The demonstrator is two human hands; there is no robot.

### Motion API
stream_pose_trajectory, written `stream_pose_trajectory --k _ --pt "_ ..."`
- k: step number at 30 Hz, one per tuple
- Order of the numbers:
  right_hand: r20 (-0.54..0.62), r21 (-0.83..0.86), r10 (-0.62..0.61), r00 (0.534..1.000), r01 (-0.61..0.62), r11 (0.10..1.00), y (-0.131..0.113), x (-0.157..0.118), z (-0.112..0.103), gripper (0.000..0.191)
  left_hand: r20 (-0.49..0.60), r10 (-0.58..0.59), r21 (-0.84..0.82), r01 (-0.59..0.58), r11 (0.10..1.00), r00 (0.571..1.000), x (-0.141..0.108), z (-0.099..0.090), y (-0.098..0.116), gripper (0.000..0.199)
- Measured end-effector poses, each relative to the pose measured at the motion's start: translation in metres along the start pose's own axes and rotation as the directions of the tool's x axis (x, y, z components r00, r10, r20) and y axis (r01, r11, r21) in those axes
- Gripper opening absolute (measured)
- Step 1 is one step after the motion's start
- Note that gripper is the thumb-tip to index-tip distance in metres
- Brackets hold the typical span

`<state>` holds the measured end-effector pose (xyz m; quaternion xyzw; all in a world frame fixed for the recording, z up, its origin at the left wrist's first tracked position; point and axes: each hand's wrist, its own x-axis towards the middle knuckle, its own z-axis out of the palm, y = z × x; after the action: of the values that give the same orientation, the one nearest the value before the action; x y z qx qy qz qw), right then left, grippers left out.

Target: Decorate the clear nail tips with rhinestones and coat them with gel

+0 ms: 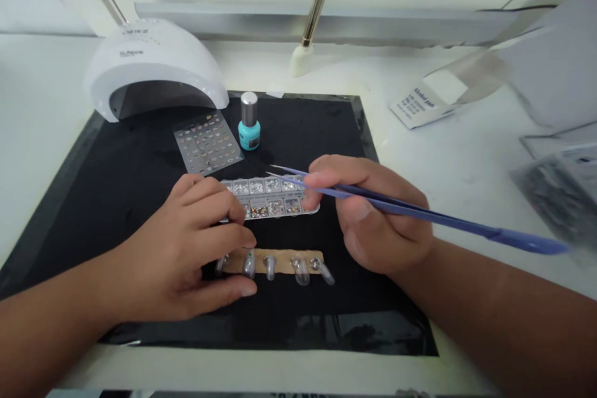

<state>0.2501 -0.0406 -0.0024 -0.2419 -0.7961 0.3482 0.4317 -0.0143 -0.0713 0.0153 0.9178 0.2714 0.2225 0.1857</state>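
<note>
My right hand [380, 214] is closed around blue tweezers [433, 216], whose two thin tips point left, slightly apart, above a clear divided case [275, 196] of small rhinestones. Its fingertips are by the case's right end. My left hand [200, 249] has its fingers bent and apart, over the left end of the case and beside a tan strip [282, 261]. Several clear nail tips [301, 270] lie on that strip; the leftmost ones are partly behind my left fingers. I see nothing held in my left hand.
Behind the case are a sticker sheet [209, 144] and a turquoise bottle [249, 130] on a black mat [317, 130]. A white lamp [158, 62] stands back left, a gold-capped bottle [305, 50] at the back, an alcohol-pad box [424, 99] and plastic bags [564, 193] at right.
</note>
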Motion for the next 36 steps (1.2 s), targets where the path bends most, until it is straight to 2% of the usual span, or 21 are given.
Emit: stream_pose_trajectory --k 3,6,10,12,18,25,28,32,36 --pt "-0.181 0.184 0.001 0.984 0.033 0.982 0.004 0.003 0.002 0.016 -0.023 -0.004 -0.021 0.003 1.000 1.000 -0.001 -0.001 -0.002 0.029" --pt "-0.164 0.220 0.028 0.986 0.009 0.975 0.010 0.002 0.003 0.018 -0.076 -0.030 -0.024 0.028 0.999 0.997 -0.001 -0.001 -0.008 0.027" --pt "-0.077 0.189 0.034 0.996 -0.019 0.982 0.009 -0.001 0.001 0.022 -0.185 -0.114 0.004 0.116 0.993 0.976 0.000 0.001 -0.020 0.018" --pt "-0.028 0.157 0.030 0.999 -0.025 0.987 0.004 -0.001 -0.001 0.020 -0.200 -0.134 -0.004 0.136 0.991 0.971 0.003 0.003 -0.024 0.018" --pt "0.096 0.020 -0.003 0.995 0.001 1.000 -0.008 0.009 -0.006 0.016 -0.072 -0.141 -0.032 0.139 0.990 0.987 0.017 0.003 -0.031 0.019" --pt "0.053 0.073 -0.087 0.995 0.083 0.994 0.003 0.010 -0.005 0.025 0.044 -0.129 -0.083 0.132 0.988 0.991 0.039 -0.012 -0.039 0.018" --pt "0.083 0.078 -0.101 0.991 0.095 0.992 0.004 0.010 -0.005 0.024 0.052 -0.091 -0.121 0.097 0.988 0.994 0.047 -0.012 -0.046 0.017" --pt "0.176 0.019 -0.060 0.983 0.058 0.998 -0.001 0.013 -0.005 0.018 0.028 -0.018 -0.188 0.023 0.982 0.999 0.051 -0.005 -0.052 0.021" --pt "0.211 -0.053 -0.023 0.977 0.035 0.998 -0.004 0.016 -0.004 0.014 0.023 0.002 -0.236 0.004 0.972 1.000 0.051 -0.001 -0.056 0.021"
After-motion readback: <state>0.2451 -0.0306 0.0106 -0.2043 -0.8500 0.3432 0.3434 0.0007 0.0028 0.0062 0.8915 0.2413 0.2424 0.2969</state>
